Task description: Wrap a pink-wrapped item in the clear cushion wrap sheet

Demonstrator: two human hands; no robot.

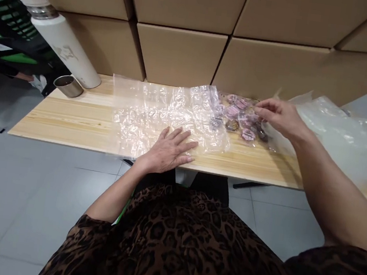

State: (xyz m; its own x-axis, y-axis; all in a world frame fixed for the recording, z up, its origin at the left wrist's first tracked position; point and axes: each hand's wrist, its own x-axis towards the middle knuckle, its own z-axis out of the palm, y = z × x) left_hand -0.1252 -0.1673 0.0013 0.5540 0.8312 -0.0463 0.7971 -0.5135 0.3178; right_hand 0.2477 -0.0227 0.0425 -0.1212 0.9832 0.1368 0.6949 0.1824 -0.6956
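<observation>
Two hands work on one clear plastic bag (169,113) spread flat on the wooden table (71,118). The left hand (170,149) lies palm down, fingers spread, pressing the near edge of the bag; it pins the film and grips nothing. The right hand (279,116) hovers with fingertips drawn together over a cluster of small pink-and-brown wrapped pieces (242,118) just beyond the bag's far-right end; whether it pinches one cannot be told. The film appears very light, soft, wrinkled and slippery, so it will likely shift unless held flat; take hold at an edge or corner. The wrapped pieces look small and light, best taken singly between fingertips. More plastic sheeting (340,131) lies past the right hand. To the far left of the left hand stand a white flask (59,40) and a metal cup (68,86), well apart from the bag, with bare tabletop between. The table's near edge runs just under the left wrist. Cardboard boxes (181,51) close off the far side.
</observation>
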